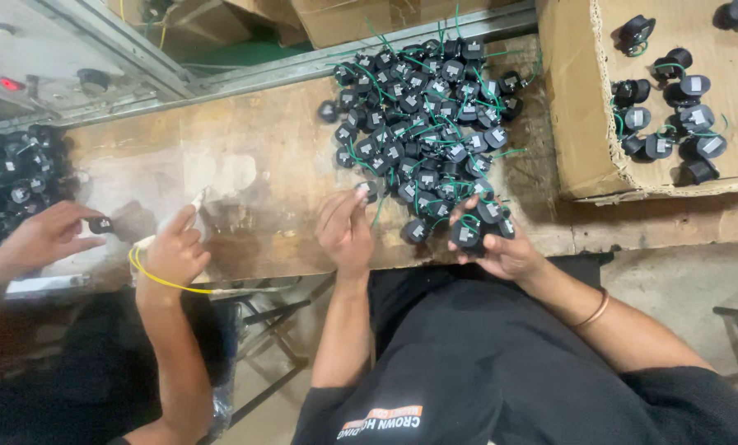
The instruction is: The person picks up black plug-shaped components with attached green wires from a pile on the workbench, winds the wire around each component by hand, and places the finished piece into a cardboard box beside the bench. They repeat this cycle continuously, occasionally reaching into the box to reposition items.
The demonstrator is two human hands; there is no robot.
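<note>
- Parts [422,124], small, round and black with thin green wires, lie heaped on the worn wooden bench [262,181], up and to the right of centre in the head view.
- Left hand [344,231] rests at the near left edge of that heap, fingers held close together and pointing away from the body. The fingertips reach one black part [370,190] on the fringe of the pile. Whether they pinch it or its wire cannot be told.
- Right hand [501,251], with a thin bangle [595,311] on the forearm, sits at the near right edge of the heap. Its fingers curl around a labelled black part [467,235], which is held at the fingertips just in front of the palm and touches its neighbours in the pile.
- The two hands are near each other, with the heap's lower edge between and just beyond them.
- A cardboard box [575,107] stands to the right of the heap and holds more of the same black pieces, spread loosely.
- At the far left a co-worker's hands are busy: one hand [48,235] pinches a single black piece, and the other hand [175,251] grips a slim tool with a yellow cable [159,280] looping under the wrist.
- Beyond them another dark heap [15,177] of the same pieces lies at the picture's left edge.
</note>
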